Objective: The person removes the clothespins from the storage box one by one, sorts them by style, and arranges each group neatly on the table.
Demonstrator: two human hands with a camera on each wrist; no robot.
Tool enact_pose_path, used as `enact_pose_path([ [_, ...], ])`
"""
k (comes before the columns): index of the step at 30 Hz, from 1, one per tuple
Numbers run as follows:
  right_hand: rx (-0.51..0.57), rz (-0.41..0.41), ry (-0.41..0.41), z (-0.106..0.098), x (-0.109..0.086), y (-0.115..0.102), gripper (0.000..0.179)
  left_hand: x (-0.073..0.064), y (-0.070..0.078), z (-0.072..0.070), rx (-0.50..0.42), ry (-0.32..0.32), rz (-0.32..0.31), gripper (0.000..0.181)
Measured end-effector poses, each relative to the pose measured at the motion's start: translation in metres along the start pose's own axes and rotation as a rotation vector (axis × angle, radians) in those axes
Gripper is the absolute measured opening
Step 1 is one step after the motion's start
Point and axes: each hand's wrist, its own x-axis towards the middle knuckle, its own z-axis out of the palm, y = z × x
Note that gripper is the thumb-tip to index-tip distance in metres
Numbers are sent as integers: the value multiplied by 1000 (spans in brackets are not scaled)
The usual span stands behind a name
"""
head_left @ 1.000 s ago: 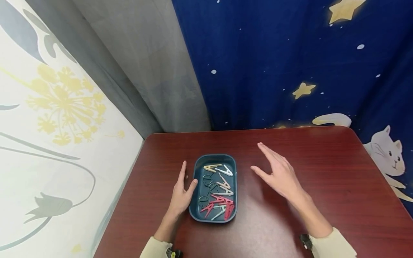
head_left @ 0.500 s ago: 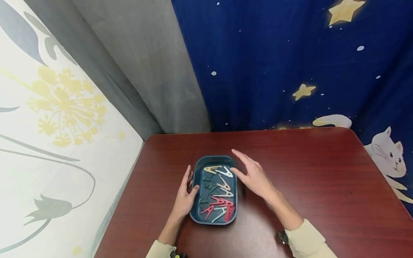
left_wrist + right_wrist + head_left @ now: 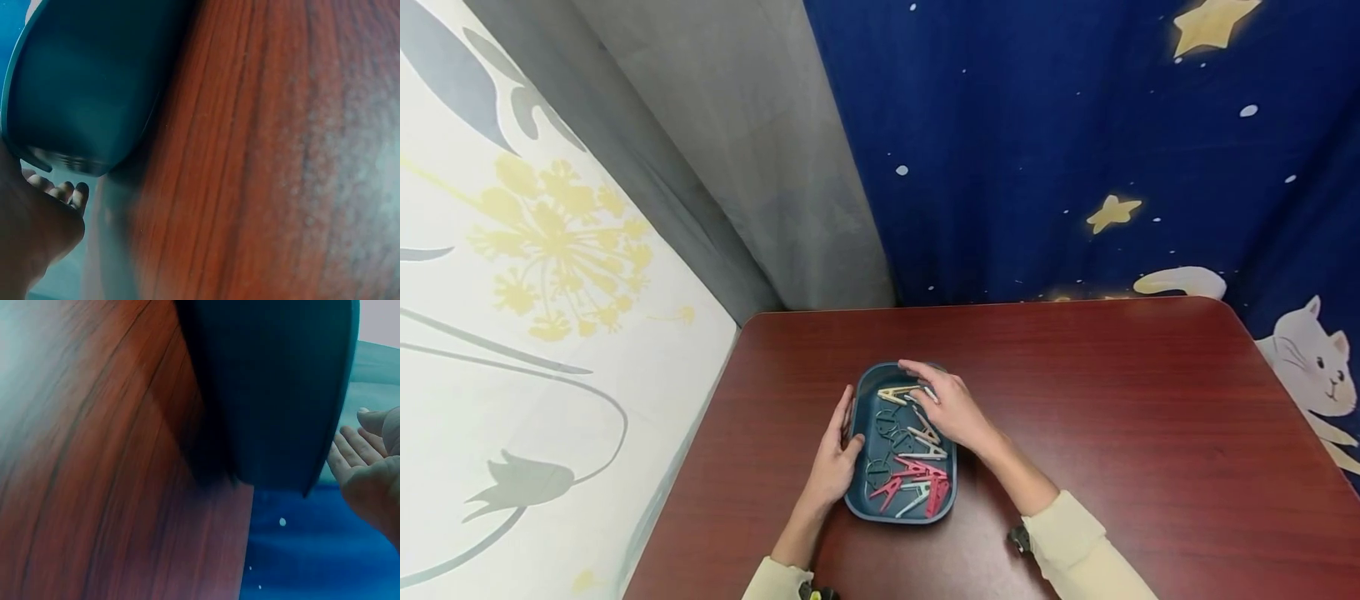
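Observation:
A dark blue-green plastic tray (image 3: 901, 518) lies on the table in the head view. It holds several clothespins: a yellow one (image 3: 895, 395), pink ones (image 3: 937, 493), pale ones (image 3: 916, 502), and thin dark green rings (image 3: 877, 473). My left hand (image 3: 833, 467) holds the tray's left side, thumb over the rim and fingers along the outside wall. My right hand (image 3: 953, 410) hovers over the far right part, fingers extended, partly covering a white clothespin near the yellow one. In the right wrist view its fingers are spread above the rim, holding nothing.
The reddish-brown wooden table (image 3: 1112, 417) stretches widely to the right of the tray. A patterned white wall (image 3: 587, 400) borders the left side. Grey (image 3: 760, 167) and starry blue curtains (image 3: 1037, 150) hang behind the far edge.
My right hand has swept left from beside the tray to over its far right part. My left hand has shifted slightly inward, closer against the tray's side.

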Motion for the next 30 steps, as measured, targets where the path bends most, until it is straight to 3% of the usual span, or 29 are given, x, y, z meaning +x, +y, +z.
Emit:
enact_pose_path([
  [6, 49, 78, -55, 17, 9, 4, 49, -1, -2, 0, -27, -27, 1, 83],
  [17, 133, 169, -84, 35, 27, 22, 38, 3, -5, 0, -16, -51, 21, 83],
  [30, 242, 407, -111, 50, 41, 28, 27, 3, -9, -4, -41, -64, 34, 85],
])
